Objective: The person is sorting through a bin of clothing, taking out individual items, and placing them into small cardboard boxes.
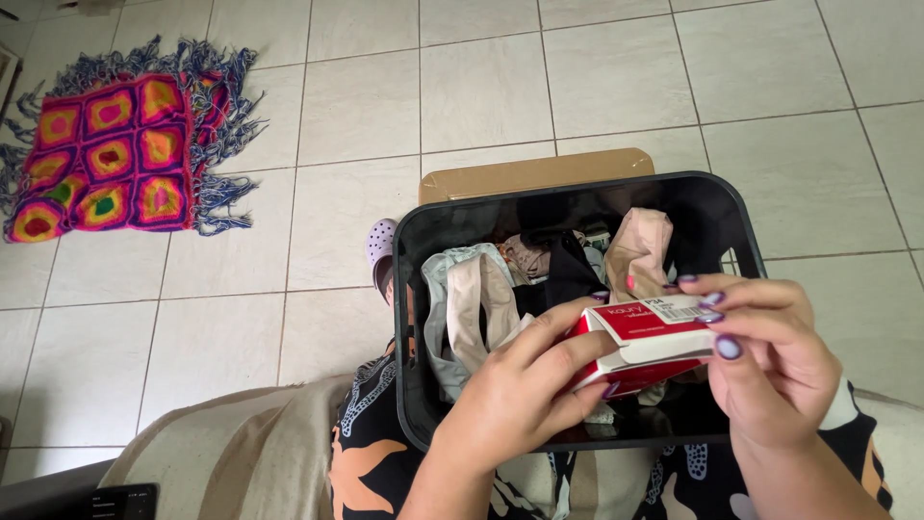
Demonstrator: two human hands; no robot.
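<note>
Both hands gripped the red box point(643, 345) over the bin point(409, 289), left hand point(520, 395) closed beneath steadying it, right hand point(770, 361) fingertips pinching its end.

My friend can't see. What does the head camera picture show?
Two hands, left hand and right hand, hold a small red and white box over a black bin of clothes on the person's lap. A colourful fringed rug lies on the tiled floor.
</note>
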